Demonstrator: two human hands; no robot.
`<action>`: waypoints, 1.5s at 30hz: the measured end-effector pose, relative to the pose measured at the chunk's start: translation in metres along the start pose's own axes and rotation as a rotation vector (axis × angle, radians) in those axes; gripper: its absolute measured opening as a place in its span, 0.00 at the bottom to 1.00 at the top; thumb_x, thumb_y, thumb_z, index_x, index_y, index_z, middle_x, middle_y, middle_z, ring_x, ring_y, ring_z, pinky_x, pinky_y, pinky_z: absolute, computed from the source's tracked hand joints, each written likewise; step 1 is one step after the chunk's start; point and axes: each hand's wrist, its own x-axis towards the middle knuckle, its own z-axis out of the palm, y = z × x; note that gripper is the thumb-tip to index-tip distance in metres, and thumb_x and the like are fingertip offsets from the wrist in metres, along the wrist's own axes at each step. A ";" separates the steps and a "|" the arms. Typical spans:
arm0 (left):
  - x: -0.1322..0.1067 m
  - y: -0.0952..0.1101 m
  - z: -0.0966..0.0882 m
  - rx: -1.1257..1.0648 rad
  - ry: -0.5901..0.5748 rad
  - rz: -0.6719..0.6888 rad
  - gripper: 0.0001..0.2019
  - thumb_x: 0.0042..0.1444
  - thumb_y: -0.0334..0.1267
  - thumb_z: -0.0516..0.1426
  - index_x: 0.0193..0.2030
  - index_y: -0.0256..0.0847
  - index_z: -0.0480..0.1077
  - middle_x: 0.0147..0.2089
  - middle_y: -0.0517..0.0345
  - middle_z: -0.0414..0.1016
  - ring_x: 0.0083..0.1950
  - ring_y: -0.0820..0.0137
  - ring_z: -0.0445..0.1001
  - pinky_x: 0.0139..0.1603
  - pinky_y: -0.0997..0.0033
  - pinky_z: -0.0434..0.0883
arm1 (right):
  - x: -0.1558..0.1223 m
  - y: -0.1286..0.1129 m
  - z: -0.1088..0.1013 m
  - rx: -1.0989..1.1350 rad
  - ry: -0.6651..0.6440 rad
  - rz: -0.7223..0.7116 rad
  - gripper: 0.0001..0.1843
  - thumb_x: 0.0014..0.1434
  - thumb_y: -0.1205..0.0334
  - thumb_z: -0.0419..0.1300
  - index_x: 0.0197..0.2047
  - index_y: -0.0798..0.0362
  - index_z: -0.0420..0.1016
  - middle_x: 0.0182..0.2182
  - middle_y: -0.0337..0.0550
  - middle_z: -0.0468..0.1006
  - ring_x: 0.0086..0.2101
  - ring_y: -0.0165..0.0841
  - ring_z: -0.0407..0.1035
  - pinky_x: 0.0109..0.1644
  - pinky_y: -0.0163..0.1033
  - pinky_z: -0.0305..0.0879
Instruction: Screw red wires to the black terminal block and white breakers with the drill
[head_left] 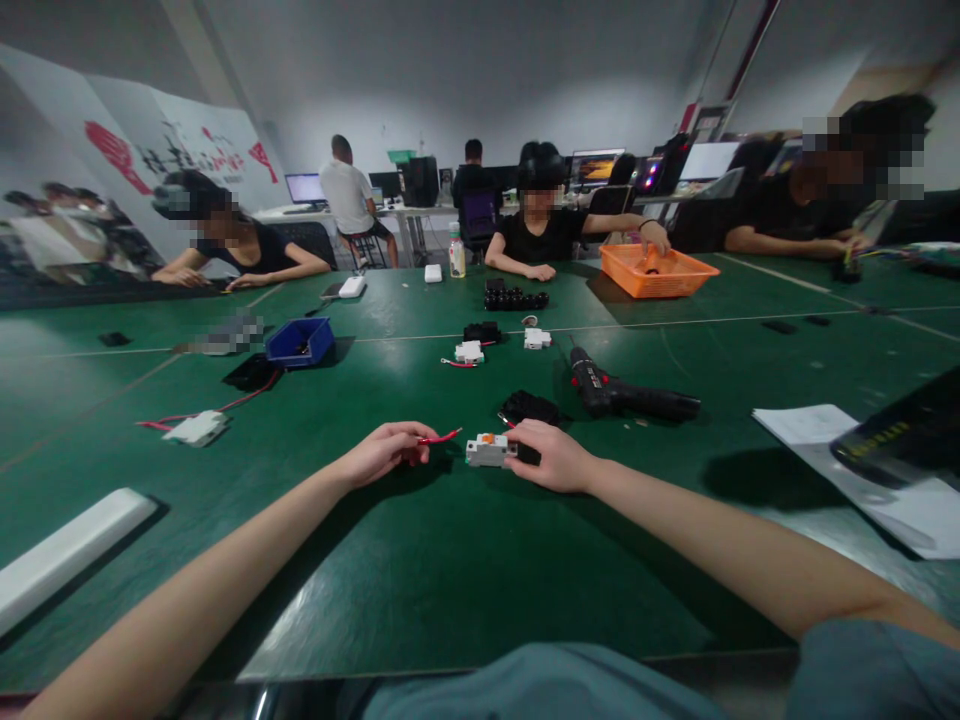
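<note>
Between the fingers of my left hand [390, 452] is a short red wire [442, 437], its free end pointing right. My right hand [553, 455] grips a white circuit breaker [489, 450] with an orange switch, just above the green table. A small gap separates the wire's tip from the breaker's left end. Right behind my right hand lies a black part [529, 407] with a red lead. Farther back sit two more white breakers, one [469, 352] with a red wire beside it and another [537, 339] to its right.
A cordless drill [630, 393] lies to the right, near papers [810, 430] and a dark bottle-like object [900, 430]. At left are a blue bin [300, 343], a breaker [198, 429] with red wire and a long white bar [75, 550]. Across the table, a person reaches into an orange basket [660, 285].
</note>
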 end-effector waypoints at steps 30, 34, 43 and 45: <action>-0.009 -0.004 0.020 0.329 0.066 0.153 0.15 0.61 0.46 0.58 0.48 0.38 0.76 0.37 0.55 0.80 0.35 0.73 0.74 0.36 0.73 0.71 | -0.001 -0.004 0.001 0.356 0.092 0.250 0.17 0.66 0.56 0.59 0.55 0.52 0.74 0.51 0.48 0.80 0.48 0.41 0.75 0.54 0.49 0.72; -0.009 -0.005 0.020 0.350 0.077 0.153 0.15 0.61 0.46 0.59 0.47 0.38 0.75 0.37 0.55 0.80 0.36 0.72 0.75 0.38 0.71 0.72 | -0.002 -0.004 0.002 0.263 0.074 0.225 0.15 0.67 0.57 0.58 0.53 0.53 0.75 0.47 0.49 0.80 0.44 0.40 0.74 0.48 0.46 0.72; -0.009 -0.013 0.016 0.481 0.071 0.163 0.17 0.61 0.49 0.57 0.48 0.39 0.75 0.39 0.55 0.81 0.40 0.69 0.78 0.45 0.66 0.75 | -0.003 -0.003 0.005 0.104 0.048 0.147 0.14 0.67 0.56 0.58 0.51 0.54 0.75 0.46 0.51 0.78 0.45 0.41 0.72 0.51 0.49 0.70; -0.009 -0.013 0.016 0.517 0.057 0.166 0.17 0.61 0.49 0.57 0.48 0.39 0.75 0.40 0.55 0.81 0.40 0.68 0.78 0.45 0.67 0.75 | -0.003 -0.004 0.005 0.099 0.024 0.127 0.14 0.66 0.57 0.59 0.51 0.54 0.75 0.44 0.51 0.79 0.44 0.41 0.73 0.49 0.48 0.70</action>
